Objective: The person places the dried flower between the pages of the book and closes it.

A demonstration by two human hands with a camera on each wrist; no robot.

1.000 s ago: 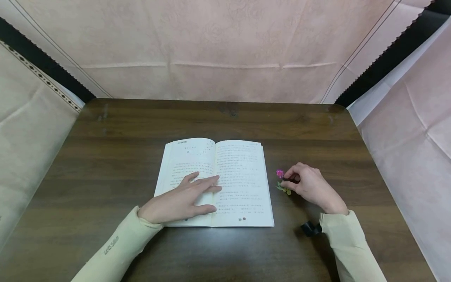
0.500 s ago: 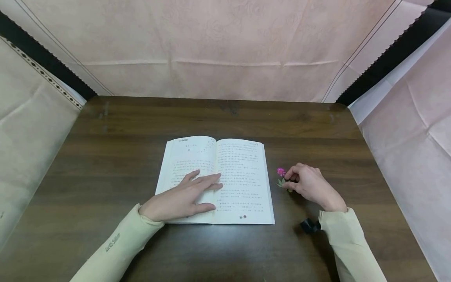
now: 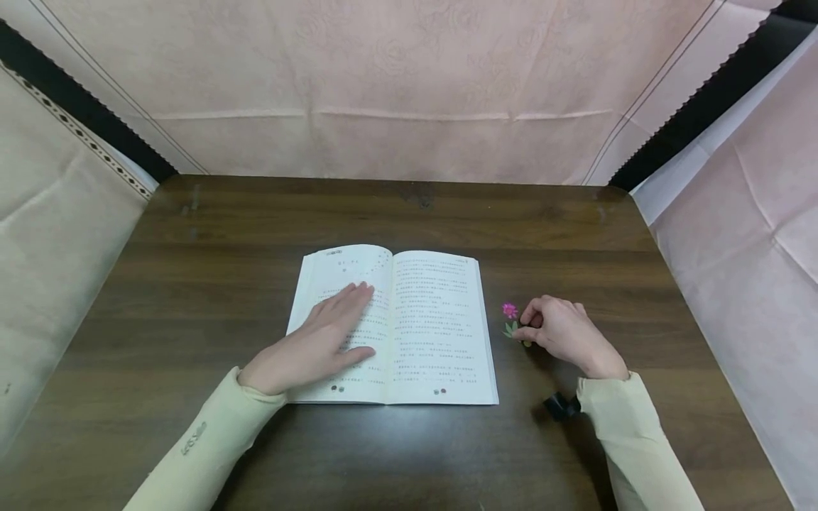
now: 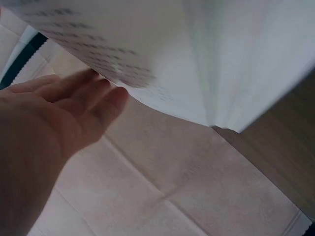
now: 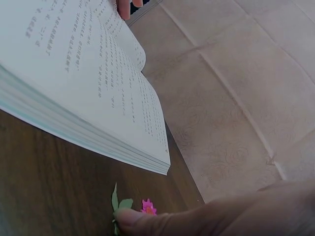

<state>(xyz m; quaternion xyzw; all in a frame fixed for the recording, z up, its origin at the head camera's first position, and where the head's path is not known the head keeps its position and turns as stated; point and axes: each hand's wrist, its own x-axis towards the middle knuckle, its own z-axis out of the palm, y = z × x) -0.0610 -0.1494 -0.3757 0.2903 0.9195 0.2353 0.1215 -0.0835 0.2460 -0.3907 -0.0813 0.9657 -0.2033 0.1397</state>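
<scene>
An open book (image 3: 441, 326) with printed pages lies on the table. My left hand (image 3: 316, 341) is spread flat over its left page, fingers straight and thumb apart; the left wrist view shows the fingertips (image 4: 118, 98) right at the page surface. To the right of the book, my right hand (image 3: 569, 333) pinches a small pink flower (image 3: 509, 311) with green leaves by its stem, between thumb and fingers. In the right wrist view the thumb (image 5: 197, 216) covers part of the stem, with the leaves (image 5: 125, 203) and bloom showing past it.
The brown wooden table (image 3: 255, 213) runs back to a pale pink cloth wall (image 3: 409, 85), with more cloth at both sides. A small black device (image 3: 561, 407) sits at the right wrist, just over the table.
My left hand has slid left and away from the book's centre fold onto the left page, its fingers drawing closer together. The right hand stays almost in place with the flower.
</scene>
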